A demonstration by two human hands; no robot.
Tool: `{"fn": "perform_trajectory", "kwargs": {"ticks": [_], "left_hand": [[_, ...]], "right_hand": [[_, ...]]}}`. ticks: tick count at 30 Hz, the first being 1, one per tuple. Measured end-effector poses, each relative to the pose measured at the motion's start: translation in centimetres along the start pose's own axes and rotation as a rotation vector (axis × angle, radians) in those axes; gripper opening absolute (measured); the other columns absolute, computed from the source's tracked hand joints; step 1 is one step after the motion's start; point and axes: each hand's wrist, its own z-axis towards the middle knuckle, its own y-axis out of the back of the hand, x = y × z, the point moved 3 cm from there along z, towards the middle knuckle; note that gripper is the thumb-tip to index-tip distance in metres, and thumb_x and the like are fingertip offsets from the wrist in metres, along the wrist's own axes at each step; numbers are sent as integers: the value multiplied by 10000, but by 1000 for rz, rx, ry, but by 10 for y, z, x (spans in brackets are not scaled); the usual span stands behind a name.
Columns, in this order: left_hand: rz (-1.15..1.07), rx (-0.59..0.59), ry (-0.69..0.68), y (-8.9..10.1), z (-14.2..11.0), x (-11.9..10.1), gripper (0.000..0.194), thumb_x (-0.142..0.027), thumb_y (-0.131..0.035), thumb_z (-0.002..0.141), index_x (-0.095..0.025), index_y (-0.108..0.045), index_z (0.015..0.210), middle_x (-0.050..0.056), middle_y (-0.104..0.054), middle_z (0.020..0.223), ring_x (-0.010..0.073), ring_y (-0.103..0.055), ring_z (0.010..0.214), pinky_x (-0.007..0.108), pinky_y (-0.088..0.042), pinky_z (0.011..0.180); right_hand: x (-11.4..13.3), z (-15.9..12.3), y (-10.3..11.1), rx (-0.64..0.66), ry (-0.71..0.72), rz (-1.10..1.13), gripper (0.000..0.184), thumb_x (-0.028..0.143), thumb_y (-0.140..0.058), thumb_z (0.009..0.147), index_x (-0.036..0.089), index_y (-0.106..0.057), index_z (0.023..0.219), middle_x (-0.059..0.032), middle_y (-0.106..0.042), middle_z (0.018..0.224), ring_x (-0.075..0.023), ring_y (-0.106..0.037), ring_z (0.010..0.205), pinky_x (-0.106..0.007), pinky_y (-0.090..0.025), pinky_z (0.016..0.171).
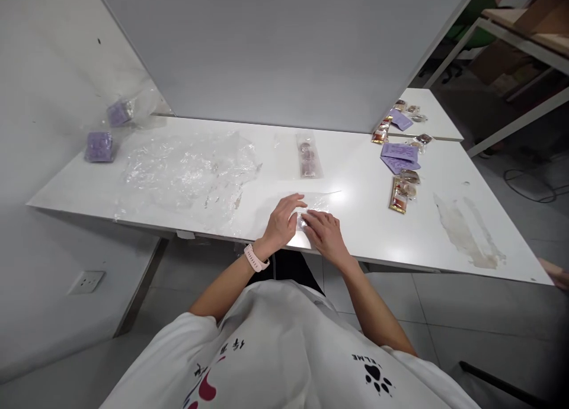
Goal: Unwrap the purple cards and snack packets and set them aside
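Observation:
Near the table's front edge, a clear plastic bag point(317, 201) lies under and between my hands. My right hand point(326, 234) rests on its near part, with thumb and fingertips close around a shiny bit of the plastic; what is inside is mostly covered. My left hand point(281, 224), with a pink watch on the wrist, is at the bag's left side. Its thumb stands apart from its curved fingers, and nothing shows in its grasp. Beyond the hands lies a clear packet point(307, 157) with several round brownish-purple pieces in a column.
A crumpled clear plastic sheet point(186, 172) covers the table's left part. Purple packs point(99, 146) sit at the far left. On the right are purple sachets point(400, 154), a red-gold packet point(398, 195) and small wrapped pieces point(408, 187). A grey panel point(275, 53) rises behind.

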Motion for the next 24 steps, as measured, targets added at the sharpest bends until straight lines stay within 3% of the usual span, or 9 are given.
{"fn": "perform_trajectory", "kwargs": {"ticks": [3,5,8,12,16,21,24], "left_hand": [[18,-193,-63,15,3,-2,236,-77,-435,933,-193,-600,1055,102,-623,1247,209,-572,1231,415,-515,1023],[28,-237,-84,17,2,-3,210,-84,-453,937,-194,-610,1023,93,-639,1172,205,-596,1167,404,-531,984],[35,-171,-71,10,-5,-2,235,-76,-444,934,-200,-616,1035,78,-661,1115,206,-606,1114,411,-536,961],[31,-107,-36,-3,-12,0,280,-100,-415,958,-185,-605,1146,98,-657,1180,221,-581,1155,433,-517,997],[-9,11,3,-16,-17,2,322,-207,-366,1019,-166,-545,1284,123,-632,1277,222,-561,1229,435,-483,1059],[-7,184,159,-30,-34,16,410,-336,-336,1043,-176,-475,1393,138,-587,1370,257,-491,1345,483,-436,1114],[-19,268,127,-30,-40,23,470,-364,-349,1041,-185,-400,1473,132,-496,1485,272,-339,1465,513,-351,1178]], "right_hand": [[-10,9,3,94,-58,47,421,405,-505,976,253,-552,1365,-100,-644,1236,-270,-556,1094,-417,-420,913],[-13,16,7,178,-88,69,453,393,-574,933,239,-553,1359,-81,-673,1116,-254,-582,1009,-383,-435,861],[-11,23,13,205,-123,68,414,328,-594,912,236,-564,1315,-57,-673,1069,-226,-599,969,-316,-435,755],[7,23,13,30,-224,-204,330,177,-440,962,211,-585,1257,-101,-653,1042,-234,-571,900,-317,-359,622],[34,10,-4,1,-175,-299,381,99,-339,969,180,-598,1237,-140,-659,1068,-247,-540,865,-349,-364,657],[31,-6,-3,69,-33,-15,440,288,-502,953,174,-513,1378,-146,-573,1365,-295,-530,1037,-415,-441,829],[9,-9,11,102,-76,244,440,438,-495,971,230,-536,1357,-98,-630,1286,-260,-561,1022,-404,-454,872]]}}
